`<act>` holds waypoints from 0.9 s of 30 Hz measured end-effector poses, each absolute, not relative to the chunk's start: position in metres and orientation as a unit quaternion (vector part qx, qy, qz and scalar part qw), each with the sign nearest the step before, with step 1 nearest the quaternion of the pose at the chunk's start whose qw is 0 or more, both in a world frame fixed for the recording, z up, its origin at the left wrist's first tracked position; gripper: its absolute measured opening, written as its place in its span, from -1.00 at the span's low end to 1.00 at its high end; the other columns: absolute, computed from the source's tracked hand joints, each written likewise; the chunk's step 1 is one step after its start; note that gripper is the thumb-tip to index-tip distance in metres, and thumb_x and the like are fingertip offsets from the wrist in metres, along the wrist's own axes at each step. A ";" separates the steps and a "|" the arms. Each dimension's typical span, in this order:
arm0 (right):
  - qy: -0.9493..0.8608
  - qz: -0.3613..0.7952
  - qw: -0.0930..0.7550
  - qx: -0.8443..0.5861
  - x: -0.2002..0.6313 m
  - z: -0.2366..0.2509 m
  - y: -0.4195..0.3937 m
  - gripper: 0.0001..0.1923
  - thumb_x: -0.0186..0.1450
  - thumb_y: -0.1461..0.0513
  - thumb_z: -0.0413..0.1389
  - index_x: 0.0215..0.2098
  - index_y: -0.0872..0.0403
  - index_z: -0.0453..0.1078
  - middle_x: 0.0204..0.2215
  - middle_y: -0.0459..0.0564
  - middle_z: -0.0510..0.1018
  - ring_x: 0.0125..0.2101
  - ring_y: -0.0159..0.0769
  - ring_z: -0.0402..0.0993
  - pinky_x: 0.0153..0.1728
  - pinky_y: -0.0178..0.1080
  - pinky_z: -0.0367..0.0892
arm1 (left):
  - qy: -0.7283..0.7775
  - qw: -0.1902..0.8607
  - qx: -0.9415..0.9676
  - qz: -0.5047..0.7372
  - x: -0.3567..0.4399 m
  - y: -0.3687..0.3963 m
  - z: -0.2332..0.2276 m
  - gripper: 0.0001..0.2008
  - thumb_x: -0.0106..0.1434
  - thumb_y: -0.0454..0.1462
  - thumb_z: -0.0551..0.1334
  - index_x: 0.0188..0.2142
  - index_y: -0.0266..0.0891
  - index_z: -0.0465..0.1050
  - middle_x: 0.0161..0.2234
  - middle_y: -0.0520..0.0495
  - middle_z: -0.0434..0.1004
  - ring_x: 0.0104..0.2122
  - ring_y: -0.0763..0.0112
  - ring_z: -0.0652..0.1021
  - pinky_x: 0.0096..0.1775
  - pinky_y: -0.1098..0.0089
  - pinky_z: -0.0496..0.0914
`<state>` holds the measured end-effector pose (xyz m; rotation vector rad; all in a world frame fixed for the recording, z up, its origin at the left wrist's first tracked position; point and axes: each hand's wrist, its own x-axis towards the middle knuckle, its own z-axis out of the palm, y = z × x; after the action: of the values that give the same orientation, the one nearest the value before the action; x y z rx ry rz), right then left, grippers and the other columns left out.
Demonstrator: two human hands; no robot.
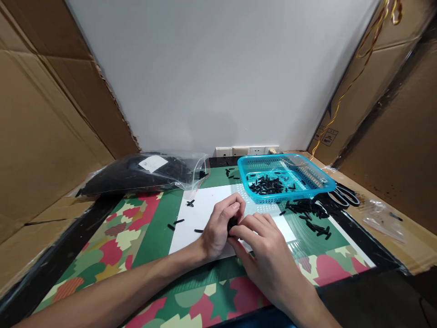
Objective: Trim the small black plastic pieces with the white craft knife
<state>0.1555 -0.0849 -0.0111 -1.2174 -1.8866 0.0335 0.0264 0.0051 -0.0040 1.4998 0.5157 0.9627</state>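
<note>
My left hand (221,223) is curled around a bunch of small black strip-like pieces (232,223), mostly hidden by the fingers. Against that bunch, my right hand (261,239) pinches with thumb and forefinger; the exact piece between them is too covered to make out. Both hands are over a white sheet (201,205) on the table. A few loose black pieces (179,221) lie left of my hands. To the right stands a blue plastic basket (290,197) with many similar black pieces (268,185) in it.
More black pieces (317,228) are scattered in front of the basket. Scissors (344,195) and a small clear bag (382,221) lie at the right. A large zip bag (136,175) full of black material rests at the back left. Cardboard walls (51,91) flank the table.
</note>
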 end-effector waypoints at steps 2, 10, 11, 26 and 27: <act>-0.747 0.035 0.453 -0.485 0.157 -0.009 -0.086 -0.87 0.49 0.38 0.19 -0.17 0.04 0.53 -0.27 -0.03 0.62 -0.26 -0.16 0.47 -0.18 -0.14 0.24 | 0.225 0.588 0.658 0.413 0.026 0.005 -0.003 -0.64 0.46 -0.10 0.15 -0.43 -0.24 0.34 -0.53 0.10 0.28 -0.52 0.51 0.30 -0.43 0.46 0.22; -0.654 0.153 0.542 -0.506 0.185 0.007 -0.092 -0.87 0.48 0.33 0.20 -0.20 0.01 0.56 -0.34 -0.11 0.61 -0.29 -0.25 0.52 -0.21 -0.21 0.33 | 0.240 0.664 0.611 0.359 0.028 0.005 -0.012 -0.58 0.42 0.04 0.22 -0.40 -0.23 0.36 -0.59 0.13 0.29 -0.67 0.57 0.24 -0.61 0.51 0.10; -0.643 0.167 0.549 -0.506 0.188 0.008 -0.092 -0.87 0.48 0.32 0.20 -0.21 0.00 0.57 -0.34 -0.11 0.62 -0.30 -0.26 0.52 -0.23 -0.22 0.35 | 0.238 0.659 0.616 0.360 0.028 0.005 -0.013 -0.56 0.43 0.05 0.22 -0.41 -0.24 0.36 -0.58 0.13 0.28 -0.67 0.58 0.25 -0.61 0.51 0.11; -0.598 0.204 0.566 -0.530 0.198 0.007 -0.089 -0.83 0.47 0.20 0.23 -0.29 0.02 0.60 -0.39 -0.11 0.65 -0.36 -0.29 0.52 -0.27 -0.29 0.37 | 0.200 0.622 0.674 0.345 0.025 -0.002 -0.010 -0.66 0.54 0.00 0.16 -0.21 -0.22 0.37 -0.65 0.23 0.19 -0.68 0.60 0.18 -0.58 0.52 0.04; -0.596 0.209 0.563 -0.534 0.198 0.007 -0.089 -0.81 0.48 0.18 0.22 -0.31 0.03 0.59 -0.40 -0.11 0.65 -0.36 -0.29 0.52 -0.27 -0.29 0.36 | 0.196 0.620 0.679 0.341 0.025 -0.003 -0.010 -0.66 0.54 0.01 0.16 -0.20 -0.22 0.36 -0.65 0.24 0.18 -0.68 0.60 0.18 -0.58 0.51 0.04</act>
<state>0.1982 -0.0893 0.0070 -1.2561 -1.4026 0.4933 0.0248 -0.0029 -0.0099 1.5608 0.4518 0.7829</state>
